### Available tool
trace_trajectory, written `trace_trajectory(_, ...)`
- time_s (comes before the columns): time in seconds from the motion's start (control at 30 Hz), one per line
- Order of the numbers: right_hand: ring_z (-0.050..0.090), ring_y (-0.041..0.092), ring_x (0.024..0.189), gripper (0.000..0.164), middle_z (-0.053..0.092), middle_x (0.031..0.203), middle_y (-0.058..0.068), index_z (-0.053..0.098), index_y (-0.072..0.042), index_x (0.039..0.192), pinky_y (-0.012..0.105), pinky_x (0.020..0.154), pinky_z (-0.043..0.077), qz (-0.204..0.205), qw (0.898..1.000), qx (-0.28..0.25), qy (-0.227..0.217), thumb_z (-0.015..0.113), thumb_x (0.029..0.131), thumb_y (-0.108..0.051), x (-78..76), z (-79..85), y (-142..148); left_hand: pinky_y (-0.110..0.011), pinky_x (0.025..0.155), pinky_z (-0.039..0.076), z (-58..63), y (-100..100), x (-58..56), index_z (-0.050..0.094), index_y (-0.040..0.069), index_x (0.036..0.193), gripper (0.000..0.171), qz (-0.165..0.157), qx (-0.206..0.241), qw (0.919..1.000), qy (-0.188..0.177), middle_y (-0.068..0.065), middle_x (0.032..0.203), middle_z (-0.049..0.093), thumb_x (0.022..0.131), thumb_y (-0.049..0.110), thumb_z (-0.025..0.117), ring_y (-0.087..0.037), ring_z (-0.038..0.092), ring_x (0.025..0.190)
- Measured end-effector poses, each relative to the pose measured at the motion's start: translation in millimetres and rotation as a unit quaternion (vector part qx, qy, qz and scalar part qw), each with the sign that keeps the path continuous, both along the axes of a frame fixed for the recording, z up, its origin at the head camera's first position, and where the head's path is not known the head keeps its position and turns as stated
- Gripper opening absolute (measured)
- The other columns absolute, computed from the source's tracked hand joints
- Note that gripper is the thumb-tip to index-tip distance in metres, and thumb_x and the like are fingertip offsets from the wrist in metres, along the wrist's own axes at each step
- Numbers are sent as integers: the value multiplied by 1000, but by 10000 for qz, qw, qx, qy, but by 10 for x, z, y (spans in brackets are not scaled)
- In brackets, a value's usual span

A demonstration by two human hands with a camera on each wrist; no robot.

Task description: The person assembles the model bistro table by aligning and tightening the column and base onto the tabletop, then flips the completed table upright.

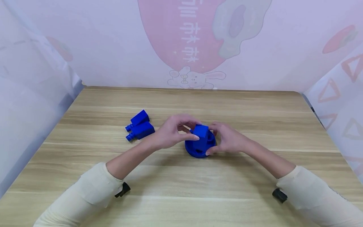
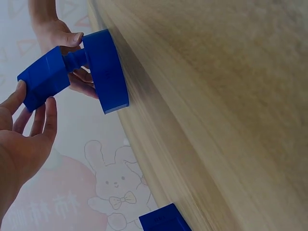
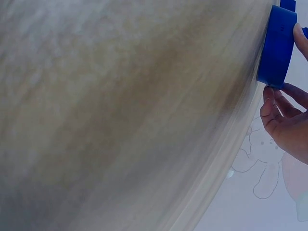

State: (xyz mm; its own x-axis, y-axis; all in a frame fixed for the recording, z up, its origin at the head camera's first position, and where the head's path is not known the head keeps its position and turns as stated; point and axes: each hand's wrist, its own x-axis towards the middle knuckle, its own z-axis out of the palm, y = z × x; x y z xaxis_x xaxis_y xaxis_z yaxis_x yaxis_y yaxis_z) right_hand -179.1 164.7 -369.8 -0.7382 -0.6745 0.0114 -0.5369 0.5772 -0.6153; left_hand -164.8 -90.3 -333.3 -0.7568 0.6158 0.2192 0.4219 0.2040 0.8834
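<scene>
In the head view my left hand pinches a blue block between thumb and fingers. The left wrist view shows this block tilted, its ribbed neck meeting the top of a round blue base. Low on the table, the base is gripped at its right edge by my right hand. From the right wrist, the base appears edge-on, with fingers at its rim and the thumb over its upper face.
Two more blue blocks with ribbed necks, a farther one and a nearer one, lie side by side left of my left hand. The wooden table ends at a printed backdrop, with white side panels left and right.
</scene>
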Motion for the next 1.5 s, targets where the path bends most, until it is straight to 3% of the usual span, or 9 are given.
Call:
trace_trajectory(0.23, 60, 23, 100, 77, 67, 117, 5, 65, -3, 135, 45, 87, 53, -9, 10000, -11, 10, 96, 72, -34, 0, 7, -3, -35, 86, 60, -3, -9, 2, 71, -5, 124, 37, -219, -35, 9997, 49, -13, 111, 71, 88, -2, 79, -22, 67, 100)
trace_trajectory(0.47, 60, 22, 101, 84, 68, 120, 5, 61, -3, 142, 45, 88, 54, 30, 9999, -100, 3, 96, 72, -33, 5, 3, -1, -36, 86, 61, -88, 8, -19, 68, -5, 129, 41, -442, -319, 9985, 60, -12, 109, 67, 90, 2, 79, -22, 64, 100)
trace_trajectory(0.73, 61, 22, 101, 81, 68, 123, 8, 62, 2, 137, 44, 91, 54, 53, 9999, -82, 52, 97, 72, -33, 7, -24, 0, -32, 85, 60, -144, 124, 15, 68, 1, 131, 51, 142, -716, 9973, -54, -10, 117, 71, 87, 17, 86, -21, 66, 102)
trace_trajectory(1.0, 61, 21, 99, 79, 68, 120, 6, 63, 1, 137, 43, 88, 54, 59, 9999, -113, 29, 96, 73, -32, -2, -15, -3, -27, 77, 59, -140, 214, 38, 71, 5, 120, 43, 682, -846, 9941, 4, -5, 102, 69, 86, 24, 88, -18, 65, 92)
trace_trajectory(1.27, 61, 21, 98, 78, 68, 118, 6, 64, 2, 134, 44, 87, 54, 49, 9998, -116, 135, 97, 72, -32, -13, -20, -5, -27, 80, 59, -104, 231, 47, 71, 3, 122, 44, 653, -1015, 9923, 271, -9, 110, 69, 86, 22, 86, -21, 64, 96)
trace_trajectory(1.5, 60, 22, 99, 75, 68, 119, 6, 65, -1, 132, 44, 87, 54, 23, 9999, -77, 81, 97, 72, -33, -21, -40, -5, -32, 91, 58, -103, 215, 43, 66, 0, 132, 50, 301, -976, 9946, 186, -12, 123, 70, 87, 15, 80, -23, 65, 108)
